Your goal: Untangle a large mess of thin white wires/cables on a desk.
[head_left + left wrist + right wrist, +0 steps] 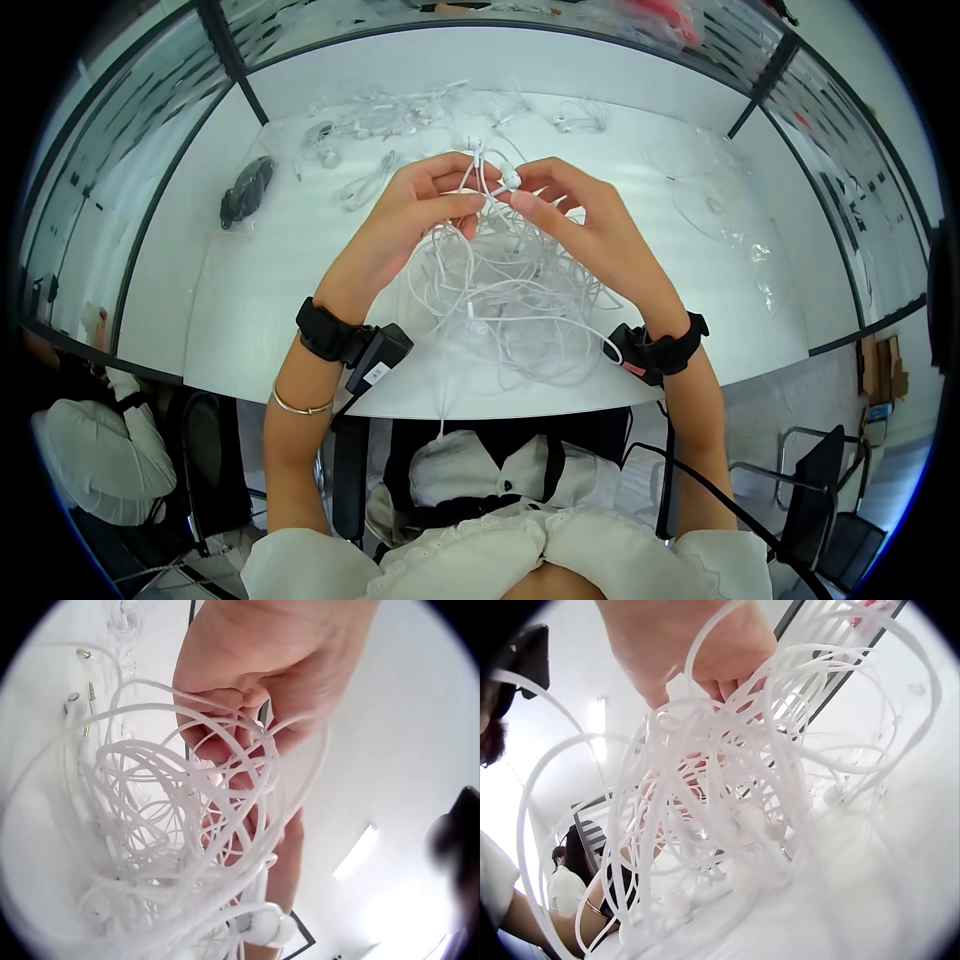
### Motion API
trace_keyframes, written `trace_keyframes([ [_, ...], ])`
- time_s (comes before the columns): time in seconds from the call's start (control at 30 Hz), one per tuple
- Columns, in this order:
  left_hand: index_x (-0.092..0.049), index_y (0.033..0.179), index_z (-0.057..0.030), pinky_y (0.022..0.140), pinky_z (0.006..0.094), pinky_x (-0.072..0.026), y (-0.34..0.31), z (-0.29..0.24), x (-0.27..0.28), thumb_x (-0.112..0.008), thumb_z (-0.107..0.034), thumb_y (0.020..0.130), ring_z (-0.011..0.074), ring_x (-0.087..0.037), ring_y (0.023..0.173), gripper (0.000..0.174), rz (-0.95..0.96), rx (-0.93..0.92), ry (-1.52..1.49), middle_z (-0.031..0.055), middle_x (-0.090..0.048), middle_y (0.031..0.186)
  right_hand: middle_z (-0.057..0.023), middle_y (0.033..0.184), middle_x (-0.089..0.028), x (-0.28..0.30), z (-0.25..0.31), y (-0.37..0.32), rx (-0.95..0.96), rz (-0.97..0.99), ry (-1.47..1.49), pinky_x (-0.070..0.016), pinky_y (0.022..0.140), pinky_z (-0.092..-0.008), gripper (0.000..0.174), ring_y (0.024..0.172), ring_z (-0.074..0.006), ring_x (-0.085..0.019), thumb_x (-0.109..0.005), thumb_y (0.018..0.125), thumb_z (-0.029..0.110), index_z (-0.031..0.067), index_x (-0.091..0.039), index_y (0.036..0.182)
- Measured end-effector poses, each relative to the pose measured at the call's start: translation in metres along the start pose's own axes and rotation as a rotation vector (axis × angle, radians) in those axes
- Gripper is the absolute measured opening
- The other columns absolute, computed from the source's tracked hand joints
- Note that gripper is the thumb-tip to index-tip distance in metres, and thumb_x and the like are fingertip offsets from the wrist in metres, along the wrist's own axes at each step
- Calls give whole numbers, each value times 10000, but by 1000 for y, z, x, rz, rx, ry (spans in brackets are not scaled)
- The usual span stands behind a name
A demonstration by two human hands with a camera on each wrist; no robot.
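Observation:
A big tangle of white wired earphones [510,290] lies near the front of the white table, its loops rising to both hands. Above it, my left hand [420,205] pinches white cable strands between thumb and fingers. My right hand [585,210] faces it closely and pinches a white earbud [510,181] at the fingertips. In the left wrist view, loops of cable [225,772] pass in front of the curled fingers, and an earbud [266,928] hangs low. Cables [705,772] partly hide the fingers of both hands in the right wrist view.
Several white earphones [385,118] in clear bags lie along the back of the table [260,320]. A dark bagged bundle [247,190] sits at the left, clear plastic bags [745,240] at the right. Low partitions [480,60] surround the table. Another person [105,455] sits at far left.

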State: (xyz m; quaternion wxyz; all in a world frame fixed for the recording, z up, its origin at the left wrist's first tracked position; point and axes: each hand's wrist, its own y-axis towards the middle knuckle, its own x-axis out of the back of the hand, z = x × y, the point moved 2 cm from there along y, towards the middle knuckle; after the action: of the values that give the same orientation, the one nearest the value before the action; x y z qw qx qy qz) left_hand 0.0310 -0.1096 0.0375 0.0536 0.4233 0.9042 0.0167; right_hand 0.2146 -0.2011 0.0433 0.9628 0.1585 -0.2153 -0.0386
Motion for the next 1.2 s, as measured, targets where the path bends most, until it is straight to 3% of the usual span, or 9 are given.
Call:
trace_keyframes([
  [0.13,-630,1059,-13,624,223,-437,-2,3,-6,-630,-90,870,83,-557,651,204,-35,26,163,28,-648,945,-81,859,-676,-5,5,-3,-114,130,-264,-480,669,-294,449,734,-170,-610,-649,888,384,23,-635,1153],
  [0.27,-636,1042,-22,611,216,-424,-4,-1,-7,-650,-117,868,73,-556,648,199,-80,58,201,27,-645,936,-73,768,-656,-1,-8,0,-113,108,-362,-479,633,-301,394,679,-169,-603,-665,875,357,22,-671,1081],
  [0.3,-640,1047,-25,608,214,-421,-4,-3,-6,-655,-133,871,69,-544,635,207,-83,30,229,31,-645,937,-55,732,-653,3,-11,2,-60,75,-256,-474,617,-279,304,675,-143,-604,-621,906,296,27,-685,1034],
  [0.33,-640,1050,-25,610,214,-421,-5,-4,-5,-657,-139,871,69,-540,631,212,-99,27,211,34,-646,939,-37,720,-660,10,-21,3,-128,100,120,-452,588,-239,254,637,-112,-604,-550,938,232,30,-680,1022],
  [0.57,-663,1059,-26,574,205,-399,1,0,13,-629,-80,880,50,-515,646,190,-354,-165,-80,51,-650,988,-42,738,-640,75,-51,7,-208,-398,216,-400,603,-216,330,582,-91,-523,-498,991,301,12,-650,1041],
  [0.8,-691,983,-68,596,220,-433,-1,1,11,-687,-104,839,61,-513,648,149,-413,-106,417,25,-622,983,-70,805,-660,115,-28,8,124,-619,403,-453,647,-236,315,646,-119,-564,-506,1011,262,-18,-609,1113],
  [0.9,-688,954,-56,630,247,-459,-1,1,10,-701,-129,823,97,-532,687,151,-417,-236,776,34,-604,985,-85,854,-672,135,-12,13,262,-607,384,-511,739,-271,313,727,-150,-632,-488,1023,253,-19,-599,1131],
  [1.07,-692,877,-33,739,307,-470,5,-14,8,-711,-150,818,208,-553,797,133,-543,-566,974,69,-596,1028,-98,979,-689,169,28,15,426,-549,225,-526,877,-294,316,897,-174,-671,-439,1044,232,-11,-570,1200],
  [1.2,-704,832,-24,802,321,-460,7,-47,10,-697,-172,838,242,-561,866,148,-672,-818,1322,91,-595,1100,-115,1021,-696,197,32,15,422,-460,205,-536,882,-296,333,898,-183,-685,-429,1046,238,-16,-579,1201],
])
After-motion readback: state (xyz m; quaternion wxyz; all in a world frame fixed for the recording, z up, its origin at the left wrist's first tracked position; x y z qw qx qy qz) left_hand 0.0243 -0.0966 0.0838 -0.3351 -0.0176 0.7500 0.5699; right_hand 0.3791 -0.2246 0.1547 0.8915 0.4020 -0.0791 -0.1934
